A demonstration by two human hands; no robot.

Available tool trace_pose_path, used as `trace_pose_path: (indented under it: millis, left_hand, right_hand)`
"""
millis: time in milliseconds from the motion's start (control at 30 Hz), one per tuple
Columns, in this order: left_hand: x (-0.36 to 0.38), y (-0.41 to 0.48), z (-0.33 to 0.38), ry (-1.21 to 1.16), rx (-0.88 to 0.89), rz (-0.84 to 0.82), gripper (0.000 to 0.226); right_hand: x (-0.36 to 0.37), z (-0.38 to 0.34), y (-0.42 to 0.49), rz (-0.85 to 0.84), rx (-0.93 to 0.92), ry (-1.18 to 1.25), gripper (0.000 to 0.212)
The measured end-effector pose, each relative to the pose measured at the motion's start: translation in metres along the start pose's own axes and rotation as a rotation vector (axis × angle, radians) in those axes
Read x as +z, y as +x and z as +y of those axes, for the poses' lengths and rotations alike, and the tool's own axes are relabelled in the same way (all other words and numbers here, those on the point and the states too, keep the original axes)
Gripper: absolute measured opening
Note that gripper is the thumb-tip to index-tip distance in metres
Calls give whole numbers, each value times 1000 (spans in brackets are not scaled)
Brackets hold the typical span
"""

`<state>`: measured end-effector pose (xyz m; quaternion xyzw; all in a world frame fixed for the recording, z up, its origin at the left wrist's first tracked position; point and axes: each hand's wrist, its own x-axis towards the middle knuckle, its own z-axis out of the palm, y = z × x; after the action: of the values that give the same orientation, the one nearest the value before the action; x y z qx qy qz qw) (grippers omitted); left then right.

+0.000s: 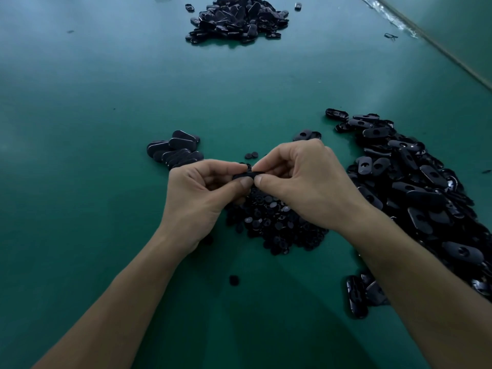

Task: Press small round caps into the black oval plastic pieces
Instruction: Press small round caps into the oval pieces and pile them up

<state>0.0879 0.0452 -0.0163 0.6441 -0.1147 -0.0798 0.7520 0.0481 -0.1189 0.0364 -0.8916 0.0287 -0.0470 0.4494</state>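
My left hand (202,193) and my right hand (300,182) meet over the middle of the green table, both pinching one black oval piece (243,175) between thumbs and fingertips. Only its thin edge shows, and whether a cap sits in it is hidden. Just below the hands lies a heap of small round caps (277,222). A large pile of oval pieces with open holes (415,187) spreads to the right. A small stack of oval pieces (174,150) with no holes showing lies left of the hands.
A second big heap of black oval pieces (237,18) sits at the far end of the green table (106,115). Two loose caps (251,155) lie just beyond the hands, another cap (233,280) nearer me. The table's edge (439,49) runs along the right.
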Motion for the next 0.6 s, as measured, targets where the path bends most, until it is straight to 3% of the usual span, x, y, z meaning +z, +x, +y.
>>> trace_pose_path:
  millis: [400,500,600]
  left_hand:
    - [-2,2,-2,108,65,52,23]
    - [-7,3,-3,266,175,144,23]
    - [-17,6,-3,457,238,238,23]
  right_hand:
    - [2,1,7,-47,5,-33,16]
    - [-5,7,12,1,11,-157,23]
    - [-19,25,19,121,96,-452,39]
